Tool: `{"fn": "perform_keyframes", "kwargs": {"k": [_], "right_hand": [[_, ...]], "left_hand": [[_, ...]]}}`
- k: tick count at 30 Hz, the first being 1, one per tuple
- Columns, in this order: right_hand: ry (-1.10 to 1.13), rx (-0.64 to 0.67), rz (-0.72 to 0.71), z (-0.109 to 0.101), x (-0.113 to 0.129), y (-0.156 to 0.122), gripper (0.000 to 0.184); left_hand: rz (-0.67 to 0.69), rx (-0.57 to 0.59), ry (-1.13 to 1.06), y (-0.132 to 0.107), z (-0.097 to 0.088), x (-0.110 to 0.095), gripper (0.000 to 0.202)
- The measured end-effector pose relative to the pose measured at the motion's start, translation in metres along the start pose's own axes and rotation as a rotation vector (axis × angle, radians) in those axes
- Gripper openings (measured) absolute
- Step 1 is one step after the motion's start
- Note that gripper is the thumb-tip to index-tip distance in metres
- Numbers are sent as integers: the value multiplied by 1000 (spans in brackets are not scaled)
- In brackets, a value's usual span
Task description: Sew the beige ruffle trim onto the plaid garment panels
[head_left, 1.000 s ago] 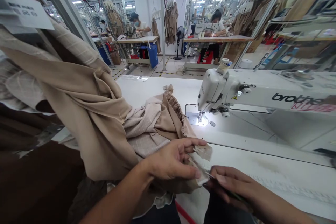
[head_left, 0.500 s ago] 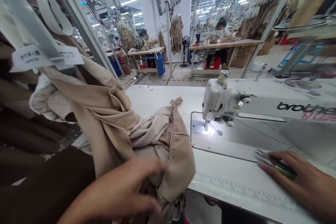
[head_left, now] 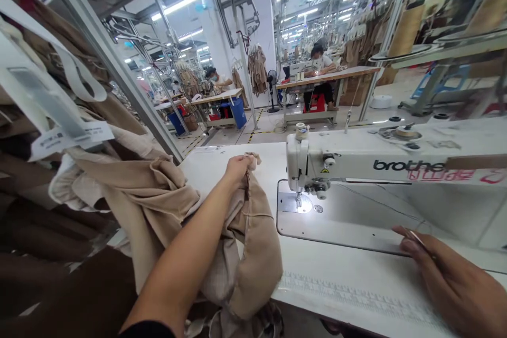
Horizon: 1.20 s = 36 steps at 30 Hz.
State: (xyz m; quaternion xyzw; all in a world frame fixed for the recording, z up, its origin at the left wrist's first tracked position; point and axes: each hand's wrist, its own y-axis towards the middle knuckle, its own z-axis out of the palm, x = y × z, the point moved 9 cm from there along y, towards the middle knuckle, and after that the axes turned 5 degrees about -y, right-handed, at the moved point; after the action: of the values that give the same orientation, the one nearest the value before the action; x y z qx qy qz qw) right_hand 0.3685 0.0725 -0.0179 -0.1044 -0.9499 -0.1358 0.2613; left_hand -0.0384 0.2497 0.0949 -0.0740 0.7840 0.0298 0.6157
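My left hand [head_left: 238, 167] reaches forward over the table, its fingers closed on the far gathered end of a tan garment [head_left: 259, 253]. The garment's checked lining shows beside a seam, and its cloth droops over the table's front edge. At the right, my right hand [head_left: 455, 269] is closed round thread snips [head_left: 420, 240]; only a slim metal part shows between thumb and fingers. The white sewing machine [head_left: 348, 161] stands between the hands, its needle area [head_left: 300, 202] lit and with no cloth under the foot.
On the left, more brown garments hang from a clamp with a white paper label [head_left: 71, 140] beside a metal post [head_left: 114, 63]. A printed ruler [head_left: 356, 296] runs along the front of the white table [head_left: 317, 264]. Co-workers sit at machines behind.
My left hand has moved forward from above the near cloth and has taken hold of the garment's far end. My right hand has turned, hiding most of the snips. The view has shifted.
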Motion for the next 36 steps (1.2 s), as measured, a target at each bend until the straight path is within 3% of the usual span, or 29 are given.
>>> {"fn": "perform_keyframes", "kwargs": {"k": [3,5,7,9,11,12,14,15,17,19,21,25,27,29,31,34,36], "right_hand": [[316,15,23,-3,17,-12,44],[473,75,-49,-7,53,-20,43],[602,182,-164,-10,102,-25,44],[806,306,-170,-7,144,-24,55],[891,598,-198,12,181,-27,63],[897,685,-195,19,189,-27,62],[858,788,-199,28,193,-28,50],[830,767,-204,26,189,-27,44],[758,652,-241,14,180,-23,38],[670,494,-307,-7,176,-21,34],[581,362,-400,-27,180,-19,29],[448,165,-625,-47,207,-16,18],[450,119,-727,-46,221,-14,16],[468,173,-782,-35,230,-15,17],[488,260,-683,-22,221,-15,24],[597,454,-268,5,175,-27,49],[707,651,-30,26,151,-52,57]], "left_hand": [[60,104,-246,-48,-9,-15,42],[56,200,-351,-90,2,-18,50],[-11,363,-410,-133,29,-12,51],[-105,589,-436,-173,64,-2,48],[-180,752,-434,-202,86,9,45],[-213,782,-430,-210,90,16,45],[-267,785,-428,-217,88,31,45],[-288,793,-430,-219,86,37,44],[-275,813,-398,-225,81,45,40],[-170,808,-292,-229,78,45,29],[-34,757,-203,-232,75,39,24],[142,653,-202,-234,70,15,45],[161,725,-208,-234,75,5,36],[109,795,-222,-231,78,2,18],[41,728,-265,-220,72,5,10],[4,523,-337,-204,54,17,22],[-4,476,-328,-203,50,26,30]]}}
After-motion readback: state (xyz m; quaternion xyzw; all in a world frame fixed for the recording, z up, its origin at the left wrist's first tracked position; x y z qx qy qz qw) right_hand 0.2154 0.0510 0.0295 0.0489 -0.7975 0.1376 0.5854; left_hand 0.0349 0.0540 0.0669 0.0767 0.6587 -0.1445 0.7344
